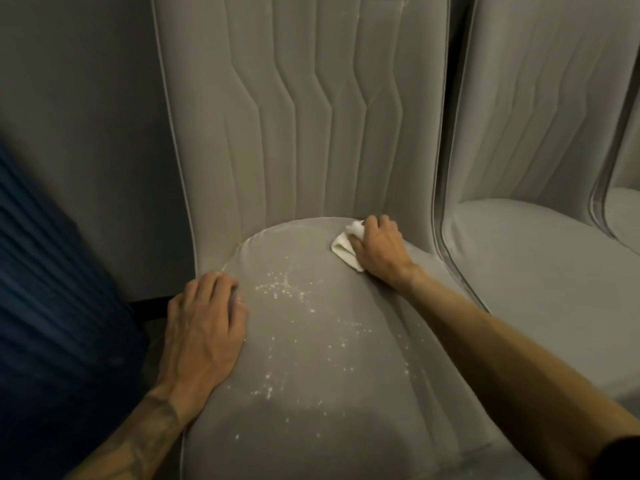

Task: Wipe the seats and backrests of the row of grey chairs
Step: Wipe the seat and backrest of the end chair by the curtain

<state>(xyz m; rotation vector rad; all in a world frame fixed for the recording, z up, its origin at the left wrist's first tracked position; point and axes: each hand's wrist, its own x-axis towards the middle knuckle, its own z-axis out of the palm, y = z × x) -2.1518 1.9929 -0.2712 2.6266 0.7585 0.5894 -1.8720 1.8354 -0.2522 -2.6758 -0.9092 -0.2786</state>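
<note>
A grey upholstered chair fills the view, its rounded seat (322, 393) below a tall channel-stitched backrest (294, 116). White crumbs or specks (287, 285) are scattered over the middle of the seat. My right hand (375, 249) grips a folded white cloth (343, 249) and presses it on the seat's back right part, close to the backrest. My left hand (204, 327) rests flat on the seat's left edge, fingers relaxed, holding nothing.
A second grey chair (540, 254) stands right beside the first on the right, and the edge of a third (623, 209) shows at the far right. A dark blue ribbed surface (59, 306) is at the left. A grey wall (79, 133) lies behind.
</note>
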